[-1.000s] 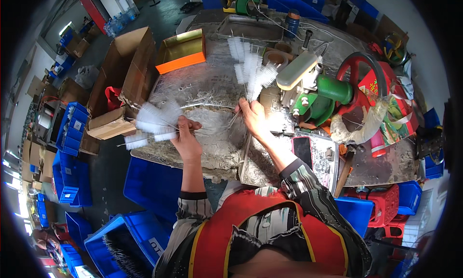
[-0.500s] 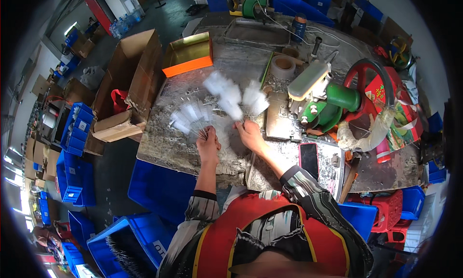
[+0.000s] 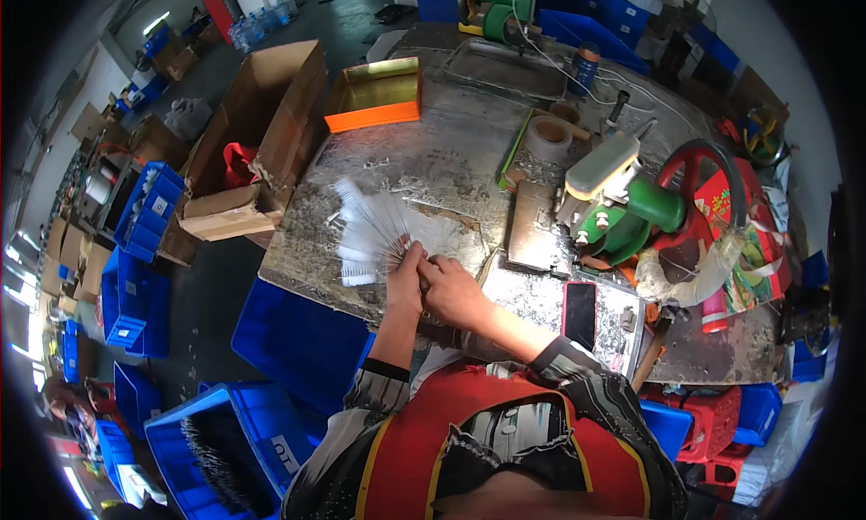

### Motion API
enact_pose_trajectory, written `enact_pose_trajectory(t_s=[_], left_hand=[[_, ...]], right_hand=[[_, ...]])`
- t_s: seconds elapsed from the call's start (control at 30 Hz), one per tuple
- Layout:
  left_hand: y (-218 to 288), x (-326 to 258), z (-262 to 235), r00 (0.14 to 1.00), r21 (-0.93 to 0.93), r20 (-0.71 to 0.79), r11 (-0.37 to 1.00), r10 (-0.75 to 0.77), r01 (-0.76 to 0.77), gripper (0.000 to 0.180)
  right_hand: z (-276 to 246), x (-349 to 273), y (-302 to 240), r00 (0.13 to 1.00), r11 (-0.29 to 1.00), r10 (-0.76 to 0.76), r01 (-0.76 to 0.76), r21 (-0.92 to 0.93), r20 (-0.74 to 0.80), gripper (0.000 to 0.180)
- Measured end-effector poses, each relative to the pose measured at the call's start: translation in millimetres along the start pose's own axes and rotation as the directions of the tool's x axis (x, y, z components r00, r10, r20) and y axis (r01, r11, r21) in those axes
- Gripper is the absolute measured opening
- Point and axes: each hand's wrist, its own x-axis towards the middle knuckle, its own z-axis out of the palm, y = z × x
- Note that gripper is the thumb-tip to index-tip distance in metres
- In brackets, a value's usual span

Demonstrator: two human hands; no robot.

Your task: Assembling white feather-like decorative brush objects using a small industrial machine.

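Brushes (image 3: 365,236): one fan of white-bristled brushes on thin wire stems, well to the left of the green machine (image 3: 657,204); the bristles spread out above the worktop (image 3: 451,150); the stems gather at the left hand
Left hand (image 3: 402,284): left of the green machine; its fingers (image 3: 413,255) curl closely round the stems
Right hand (image 3: 456,296): between the left hand and the green machine; its fingers are bent, drawn together and touching the left hand; whether they have hold of any stems, I cannot tell
Change: half a second earlier the hands are apart, each with its own fan; now they meet, and a single fan shows
Phone (image 3: 579,314): on the near side of the green machine, as in the earlier frame
Tape roll (image 3: 547,154): just left of the green machine
Orange box (image 3: 374,117): well left of the green machine and farther back
Cardboard box (image 3: 293,128): farthest left of the green machine; red cloth (image 3: 239,165) inside
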Motion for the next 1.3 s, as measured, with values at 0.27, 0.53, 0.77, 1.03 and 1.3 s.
enact_pose_trajectory(t_s=[0.27,0.53,0.77,1.03,1.3], left_hand=[[37.4,-16.9,30.9,0.831,0.175,0.305,0.831,0.464,-0.528,0.026],[-40.2,24.5,-38.5,0.661,0.584,0.586,0.321,0.469,-0.746,0.048],[-55.0,21.7,-41.1,0.961,-0.061,0.251,0.992,0.12,-0.108,0.031],[-65.8,32.6,-42.1,0.975,0.058,0.2,0.993,0.094,-0.107,0.029],[-70.4,42.1,-52.6,0.983,0.173,0.174,0.981,0.061,-0.092,0.027]], right_hand=[[-121.1,42.1,12.3,0.843,0.882,0.27,-0.023,0.471,-0.465,0.039],[-138.2,48.0,-8.9,0.917,0.851,0.292,-0.12,0.511,-0.27,0.032],[-138.3,41.2,-2.6,0.88,0.981,0.178,-0.126,0.147,-0.44,0.041],[-125.3,33.9,12.0,0.996,0.985,0.019,-0.002,0.174,-0.091,0.041],[-132.5,24.1,-23.0,0.987,0.982,-0.158,0.16,0.102,-0.031,0.038]])
